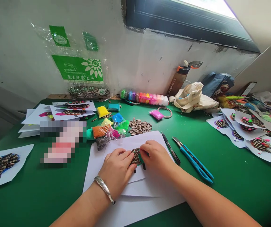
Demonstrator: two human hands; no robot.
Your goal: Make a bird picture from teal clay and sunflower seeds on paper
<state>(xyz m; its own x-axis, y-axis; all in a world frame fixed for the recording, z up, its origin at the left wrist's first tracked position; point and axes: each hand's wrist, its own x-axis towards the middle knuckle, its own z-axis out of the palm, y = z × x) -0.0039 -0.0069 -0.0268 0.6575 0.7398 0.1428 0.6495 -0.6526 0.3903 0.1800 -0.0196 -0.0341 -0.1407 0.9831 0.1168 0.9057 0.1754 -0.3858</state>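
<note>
A small craft piece of striped sunflower seeds [136,155] set on green clay lies on white paper sheets [135,195] in front of me. My left hand [117,168], with a silver bracelet on the wrist, rests on the paper with its fingers lying flat against the left side of the seed piece. My right hand [154,155] is curled at the piece's right side, fingertips pressed together on it. A loose pile of sunflower seeds [139,126] lies just beyond the paper.
Small bags of coloured clay [109,126] sit left of the pile. A black pen [170,148] and a blue utility knife [193,159] lie right of my hands. Finished seed pictures [260,143] lie right, more at left [0,164]. A clay strip [144,97], bottle [179,78] and cloth bag [193,97] line the wall.
</note>
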